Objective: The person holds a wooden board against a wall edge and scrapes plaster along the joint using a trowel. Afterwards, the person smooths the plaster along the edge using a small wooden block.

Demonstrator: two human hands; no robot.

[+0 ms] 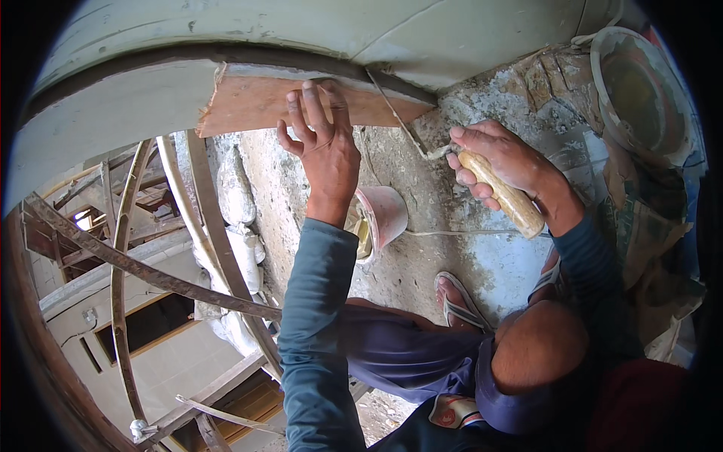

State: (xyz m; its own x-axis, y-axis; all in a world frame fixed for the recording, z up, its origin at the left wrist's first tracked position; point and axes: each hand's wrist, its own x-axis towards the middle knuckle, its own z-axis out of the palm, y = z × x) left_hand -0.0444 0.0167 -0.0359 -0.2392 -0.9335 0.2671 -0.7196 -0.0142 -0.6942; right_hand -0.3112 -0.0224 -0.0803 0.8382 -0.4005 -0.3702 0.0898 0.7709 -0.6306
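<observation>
My left hand [325,143] is raised with its fingers spread, the fingertips against a reddish-brown board [256,102] set along the lower part of the wall. In my right hand [512,154] is a trowel, gripped by its thick wooden handle [503,194]. Its thin metal blade [392,109] appears edge-on and reaches up to the dark strip above the board's right part. A grey-coated stretch [120,113] continues left from the board's ragged end.
A whitish bucket [384,215] stands below my left hand, and a larger tub [602,90] at the far right. Brown torn sacks [655,241] lie beneath the tub. Wooden poles [151,264] cross over a drop on the left. My sandalled foot [456,297] is on the stained floor.
</observation>
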